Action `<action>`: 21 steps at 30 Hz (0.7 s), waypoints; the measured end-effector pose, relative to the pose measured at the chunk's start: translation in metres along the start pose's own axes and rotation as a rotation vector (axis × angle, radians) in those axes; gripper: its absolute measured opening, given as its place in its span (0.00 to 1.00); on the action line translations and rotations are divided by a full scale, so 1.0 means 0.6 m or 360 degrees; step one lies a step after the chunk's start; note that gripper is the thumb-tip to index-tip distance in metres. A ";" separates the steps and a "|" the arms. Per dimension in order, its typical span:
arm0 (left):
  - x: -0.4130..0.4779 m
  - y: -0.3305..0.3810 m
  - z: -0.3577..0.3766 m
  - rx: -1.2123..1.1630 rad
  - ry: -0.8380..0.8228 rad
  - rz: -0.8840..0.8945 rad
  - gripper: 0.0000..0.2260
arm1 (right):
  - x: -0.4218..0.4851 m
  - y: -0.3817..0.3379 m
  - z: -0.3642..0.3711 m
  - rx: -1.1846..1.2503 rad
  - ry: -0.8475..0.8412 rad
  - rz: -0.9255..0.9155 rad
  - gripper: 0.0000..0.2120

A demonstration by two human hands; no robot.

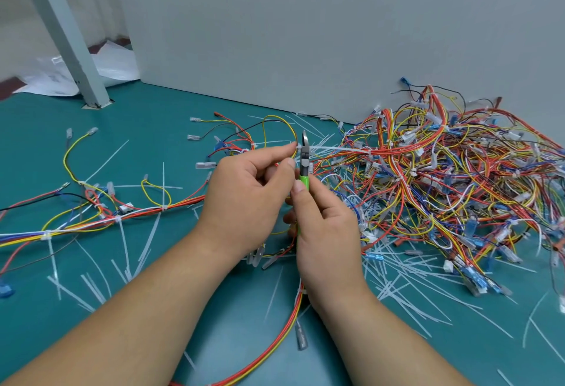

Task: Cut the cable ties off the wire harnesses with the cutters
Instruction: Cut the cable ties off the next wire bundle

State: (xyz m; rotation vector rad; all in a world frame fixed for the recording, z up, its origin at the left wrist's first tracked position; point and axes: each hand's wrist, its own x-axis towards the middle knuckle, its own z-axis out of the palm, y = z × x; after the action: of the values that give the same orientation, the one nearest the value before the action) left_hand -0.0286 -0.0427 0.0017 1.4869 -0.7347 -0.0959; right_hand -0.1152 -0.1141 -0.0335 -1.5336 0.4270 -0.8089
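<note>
A teal work surface (171, 116) runs back to a plain grey wall (305, 34), with a grey post (61, 34) standing at the far left and a crumpled white plastic sheet (119, 64) behind it. On the right, against the wall, lies a big tangled pile of wire harnesses (443, 177) in red, yellow, blue and white. A spread-out harness (101, 217), still bound by white ties, stretches across the left side. Loose cut cable ties (406, 288) litter the surface, thickest at the near right of the pile. In the middle, raised above the surface, the left hand (244, 199) pinches a bundle between thumb and forefinger, just beside the head of the cutters (304, 165). From that spot a yellow wire loop (275, 119) arcs away toward the wall. The right hand (324, 232) has its fingers wrapped round the green handles, with the thumb lying along them and the blades pointing up and away. A white cable tie (336, 149) runs from the blades to the right, toward the pile. Whether the blades are closed on it cannot be told. More red and yellow wires (275, 346) pass beneath the right wrist toward the near edge.
</note>
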 end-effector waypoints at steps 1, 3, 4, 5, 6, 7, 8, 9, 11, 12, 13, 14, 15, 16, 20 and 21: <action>0.001 -0.001 0.000 0.0001 0.0005 -0.0005 0.14 | 0.000 0.000 0.001 -0.0016 -0.0014 -0.0014 0.16; 0.003 -0.002 -0.001 0.0000 0.0013 -0.0019 0.14 | -0.001 0.000 0.002 -0.0018 -0.0023 -0.0013 0.17; 0.003 -0.002 -0.001 -0.0005 0.0014 -0.0028 0.14 | -0.001 0.000 0.002 -0.0008 -0.0025 -0.0010 0.17; 0.004 -0.002 0.000 -0.0008 0.0014 -0.0036 0.14 | 0.000 0.001 0.002 0.0009 -0.0026 -0.0007 0.17; 0.004 -0.003 0.000 -0.0006 0.0014 -0.0043 0.14 | 0.000 0.002 0.001 0.0029 -0.0028 -0.0004 0.17; 0.004 -0.003 0.000 0.0002 0.0014 -0.0047 0.14 | 0.001 0.002 0.000 0.0037 -0.0030 -0.0011 0.16; 0.004 -0.004 0.000 0.0011 0.0012 -0.0050 0.14 | 0.001 0.003 -0.001 0.0026 -0.0029 -0.0027 0.15; 0.004 -0.004 0.000 0.0015 0.0010 -0.0050 0.14 | 0.001 0.004 -0.002 0.0006 -0.0021 -0.0047 0.14; 0.003 -0.005 0.001 0.0018 0.0015 -0.0050 0.13 | 0.000 0.004 -0.003 -0.0013 -0.0006 -0.0068 0.13; 0.002 -0.006 0.000 0.0026 0.0017 -0.0052 0.12 | 0.000 0.004 -0.002 -0.0002 -0.0002 -0.0065 0.14; 0.002 -0.006 0.000 0.0035 0.0017 -0.0055 0.12 | 0.000 0.003 -0.001 0.0014 0.0001 -0.0057 0.14; 0.002 -0.006 0.000 0.0044 0.0017 -0.0055 0.11 | -0.001 0.002 -0.001 0.0028 0.0002 -0.0048 0.14; 0.002 -0.005 -0.001 0.0051 0.0016 -0.0052 0.11 | -0.001 0.001 0.000 0.0037 0.0000 -0.0037 0.13; 0.002 -0.005 -0.001 0.0055 0.0015 -0.0049 0.11 | -0.001 0.001 0.001 0.0043 -0.0001 -0.0024 0.13; 0.001 -0.004 -0.001 0.0048 0.0011 -0.0051 0.11 | -0.001 0.002 0.001 0.0054 0.0006 0.0004 0.16; 0.001 -0.004 -0.001 0.0038 0.0011 -0.0055 0.11 | -0.001 0.002 0.001 0.0050 0.0015 0.0004 0.17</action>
State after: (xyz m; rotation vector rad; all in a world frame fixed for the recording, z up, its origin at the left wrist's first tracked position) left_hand -0.0271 -0.0429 -0.0004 1.5226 -0.7070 -0.1088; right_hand -0.1147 -0.1133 -0.0346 -1.5003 0.4211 -0.8174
